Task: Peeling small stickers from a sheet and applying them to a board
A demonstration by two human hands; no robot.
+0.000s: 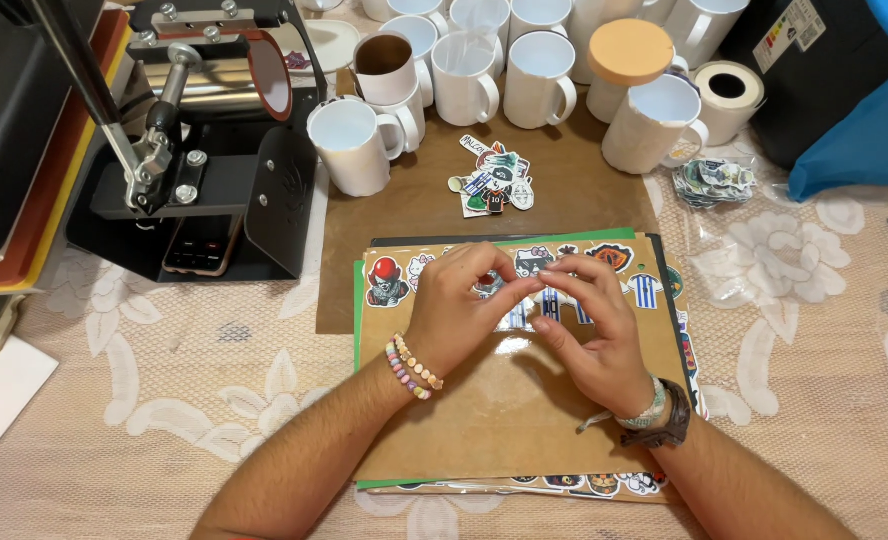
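Tabletop with sticker sheet, mugs and mug press; two hands at work on the sheet.

Tabletop (164, 360) covered by a beige lace-patterned cloth. At centre, a brown sticker sheet (504, 400) lying on a stack of green and printed sheets, with cut-out stickers along its far edge. Left hand (459, 310) and right hand (594, 325) meet over that row, fingertips pinched together on a small sticker (549, 300), largely hidden by the fingers. Beyond, a loose pile of cut stickers (494, 178) on brown paper. Behind it, a cluster of white mugs (464, 75). Far left, a black mug press (214, 130). Far right, a blue bag (864, 120).
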